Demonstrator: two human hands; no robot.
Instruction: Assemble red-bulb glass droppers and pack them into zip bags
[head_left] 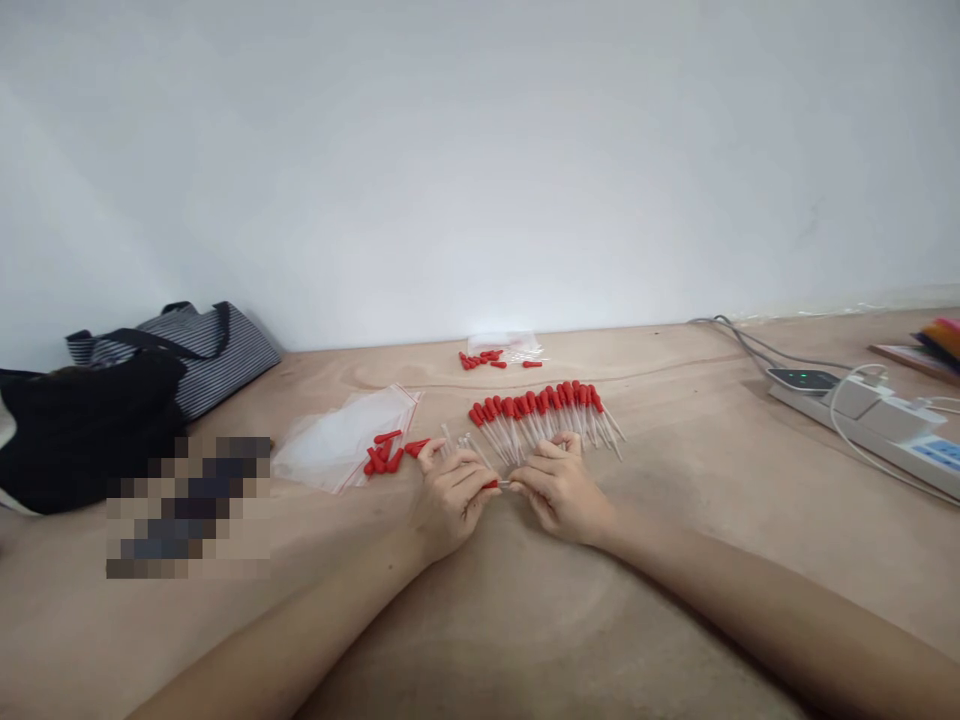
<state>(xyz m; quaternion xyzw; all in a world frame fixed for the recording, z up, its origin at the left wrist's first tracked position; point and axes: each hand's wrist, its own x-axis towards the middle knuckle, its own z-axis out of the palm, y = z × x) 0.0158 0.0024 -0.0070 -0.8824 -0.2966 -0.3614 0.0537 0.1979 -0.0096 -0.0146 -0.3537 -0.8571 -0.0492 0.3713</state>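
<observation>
Pinched in the fingers of my left hand (452, 492) is a red rubber bulb (491, 484), only its end showing. My right hand (564, 492) is closed on a thin glass dropper tube (505, 484), which lines up with the bulb between the two hands. Whether the tube sits inside the bulb is too small to tell. Just beyond my left fingers lie a few loose glass tubes (466, 440), partly hidden. Several loose red bulbs (386, 456) rest to the left. Behind my right hand, red-capped droppers (534, 404) lie side by side in a slanting row.
Clear zip bags (330, 442) lie flat at left. By the wall are more red bulbs (480, 359) and a small bag (504, 345). A striped bag (232, 350) and black cloth (90, 430) occupy the far left; a power strip (885, 425) with cables stands right.
</observation>
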